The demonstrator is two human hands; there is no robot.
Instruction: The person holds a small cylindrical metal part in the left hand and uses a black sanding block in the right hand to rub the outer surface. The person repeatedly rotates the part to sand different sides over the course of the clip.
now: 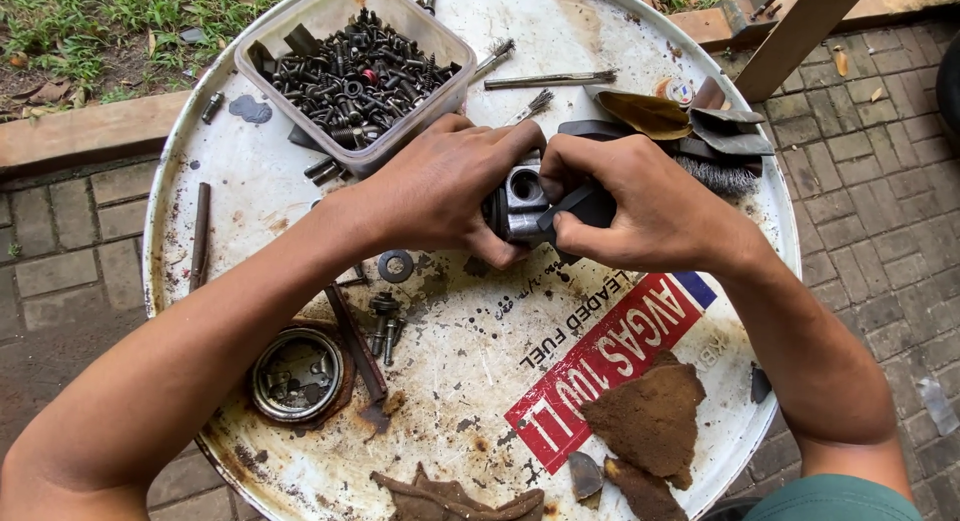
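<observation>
Held up just over the white drum-top table (pixel 300 196), between left hand (pixel 445 186) and right hand (pixel 640 206), both clenched on a small metal engine part (pixel 524 203): looks heavy, hard, maybe oily and slippery, best gripped by its flat sides.

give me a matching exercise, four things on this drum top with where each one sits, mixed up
Things:
1. plastic tub of bolts
2. flat washer
3. round metal cap
4. metal engine part

Places:
A. held between the left hand and right hand
B. far side of the drum top, left of centre
C. near left edge, set in the drum top
D. lying flat just below the left hand

Pairs: 1-B, 2-D, 3-C, 4-A
</observation>
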